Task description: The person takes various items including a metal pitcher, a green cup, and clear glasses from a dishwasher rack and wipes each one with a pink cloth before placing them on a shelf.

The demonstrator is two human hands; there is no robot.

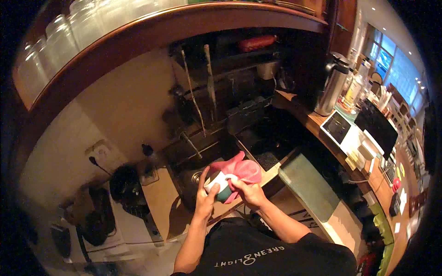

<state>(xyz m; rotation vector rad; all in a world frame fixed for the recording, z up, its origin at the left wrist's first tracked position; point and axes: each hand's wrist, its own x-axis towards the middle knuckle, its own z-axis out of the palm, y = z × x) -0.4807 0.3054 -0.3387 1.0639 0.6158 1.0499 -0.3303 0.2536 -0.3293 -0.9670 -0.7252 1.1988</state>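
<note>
Both hands are over the front edge of a dark sink. My left hand holds a white and dark green cup, tilted on its side, with the thumb on its outer wall. My right hand grips a bunched pink cloth against the cup, near a white part that looks like its handle. Part of the cloth sticks up behind the cup and some hangs below it. The fingers of my right hand are partly hidden by the cloth. Behind the hands, a metal faucet reaches over the basin.
To the right, a green mesh mat lies on a wooden board. Beyond it a wooden counter bears a steel thermos jug, a tablet and a monitor. Overhead is a wooden shelf with glass jars. Dark appliances stand left.
</note>
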